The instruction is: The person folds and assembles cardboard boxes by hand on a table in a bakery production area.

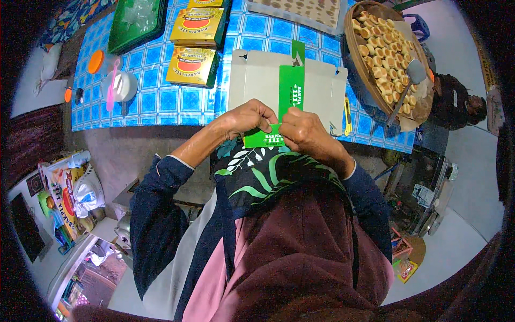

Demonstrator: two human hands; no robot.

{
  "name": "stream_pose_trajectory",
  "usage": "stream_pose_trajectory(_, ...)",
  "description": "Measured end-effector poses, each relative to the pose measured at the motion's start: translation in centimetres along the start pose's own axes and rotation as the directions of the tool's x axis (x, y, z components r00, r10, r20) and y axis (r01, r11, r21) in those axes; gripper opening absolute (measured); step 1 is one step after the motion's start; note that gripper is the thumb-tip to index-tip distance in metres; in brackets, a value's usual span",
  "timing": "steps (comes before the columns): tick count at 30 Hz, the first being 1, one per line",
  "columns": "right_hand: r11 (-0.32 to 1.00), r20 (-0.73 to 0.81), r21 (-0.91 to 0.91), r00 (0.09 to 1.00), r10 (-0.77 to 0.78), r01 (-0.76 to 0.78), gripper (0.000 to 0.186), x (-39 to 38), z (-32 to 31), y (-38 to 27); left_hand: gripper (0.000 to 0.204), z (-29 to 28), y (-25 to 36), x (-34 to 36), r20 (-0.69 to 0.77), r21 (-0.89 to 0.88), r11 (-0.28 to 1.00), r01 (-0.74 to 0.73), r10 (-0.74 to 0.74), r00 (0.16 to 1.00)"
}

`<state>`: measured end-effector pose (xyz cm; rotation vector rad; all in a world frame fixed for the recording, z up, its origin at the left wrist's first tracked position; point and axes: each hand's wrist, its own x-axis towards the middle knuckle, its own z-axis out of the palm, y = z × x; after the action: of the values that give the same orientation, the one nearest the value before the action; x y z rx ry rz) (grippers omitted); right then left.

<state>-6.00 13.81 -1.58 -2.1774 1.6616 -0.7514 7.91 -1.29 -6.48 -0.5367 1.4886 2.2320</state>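
An unfolded cardboard box [255, 75] lies at the table's near edge, its plain grey inside facing up and its green printed side panels partly turned up. My left hand [247, 119] pinches the near green panel at its left end, fingers curled. Just right of it, my right hand [307, 133] is closed on the same near part of the box, beside the upright green strip. The fingertips of both hands are partly hidden.
Small round pastries fill a woven tray [351, 40] at the right, with a spatula [416, 72] on it. Yellow boxes [192, 67], a white tub [126, 87], a pink stick [113, 86], a green crate [120, 37] and a yellow cutter [348, 121] share the blue checked table [182, 107].
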Motion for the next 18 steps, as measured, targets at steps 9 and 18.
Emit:
stream_pose_trajectory(9, 0.994, 0.054, -0.108, 0.999, -0.008, 0.014, 0.015, -0.4, 0.6, 0.0, 0.023, 0.4, -0.3, 0.0, -0.014, -0.010, 1.000, 0.005, -0.005, 1.000)
stream_pose_trajectory(18, 0.997, 0.007, -0.058, 0.998, 0.057, -0.057, 0.012, -0.6, -0.4, 0.7, 0.019, 0.4, 0.9, -0.1, -0.022, -0.071, 0.997, 0.030, -0.032, 0.999)
